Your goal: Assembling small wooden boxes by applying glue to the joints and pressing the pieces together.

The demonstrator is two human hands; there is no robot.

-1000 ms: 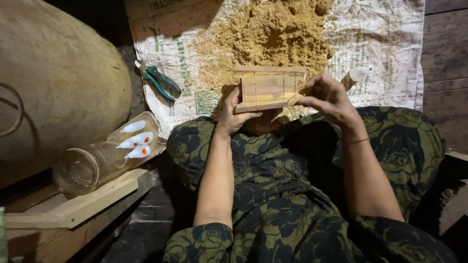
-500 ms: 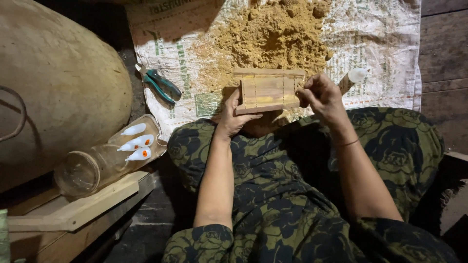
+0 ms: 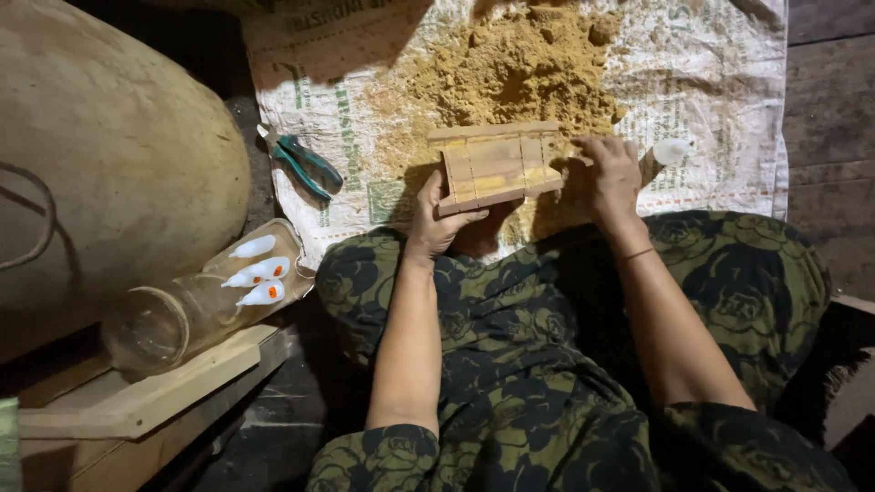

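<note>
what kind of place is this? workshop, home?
Probably an informal craft spot on a wooden floor, not a fitted workshop: a sawdust pile on a woven sack, pliers, and a small wooden box held in both hands.

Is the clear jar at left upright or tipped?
Tipped: the jar lies on its side on a board, mouth toward the camera.

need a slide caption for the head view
Both hands, left and right, hold a small slatted wooden box over a mound of tan sawdust on a white woven sack.
</note>
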